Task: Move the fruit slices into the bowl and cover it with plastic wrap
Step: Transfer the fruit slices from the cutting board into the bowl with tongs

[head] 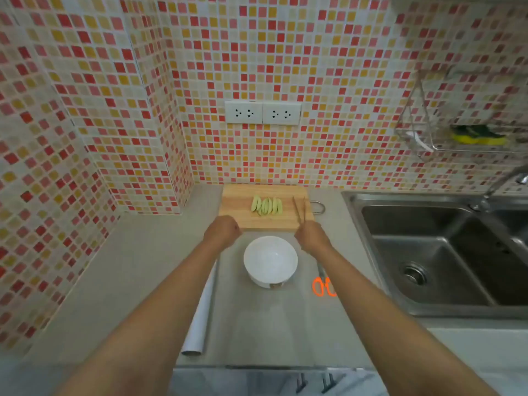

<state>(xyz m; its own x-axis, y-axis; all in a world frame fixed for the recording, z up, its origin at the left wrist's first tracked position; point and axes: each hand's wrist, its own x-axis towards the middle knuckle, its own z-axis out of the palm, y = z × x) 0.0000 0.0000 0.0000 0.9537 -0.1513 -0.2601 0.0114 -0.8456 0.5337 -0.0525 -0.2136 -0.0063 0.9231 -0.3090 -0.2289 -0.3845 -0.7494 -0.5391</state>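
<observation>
Two bare forearms reach forward over the grey stone bench (143, 267). The right hand (312, 235) grips a pair of thin wooden chopsticks (299, 208), whose tips point away from the person and lie over the right part of the pale wooden cutting board (237, 201). The left hand (222, 230) sits at the board's near left corner with its fingers curled under; whether it grips the board's edge or holds nothing cannot be told.

Several pale green fruit slices (267, 206) lie side by side in a short row on the middle of the board, left of the chopstick tips and apart from them. A round white bowl (270, 260) stands on the bench just in front of the board, between the two wrists, with nothing inside it. A long white roll of plastic wrap (200, 312) lies on the bench to the left of the bowl, partly under the left forearm. Orange-handled scissors (322, 285) lie to the right of the bowl, partly hidden by the right forearm.

A stainless steel sink (445, 252) fills the right side. Two white wall sockets (263, 112) sit in the red, pink and yellow mosaic tiles (114, 110), and a wire rack (428, 130) on the right wall holds a yellow and green sponge (477, 135).
</observation>
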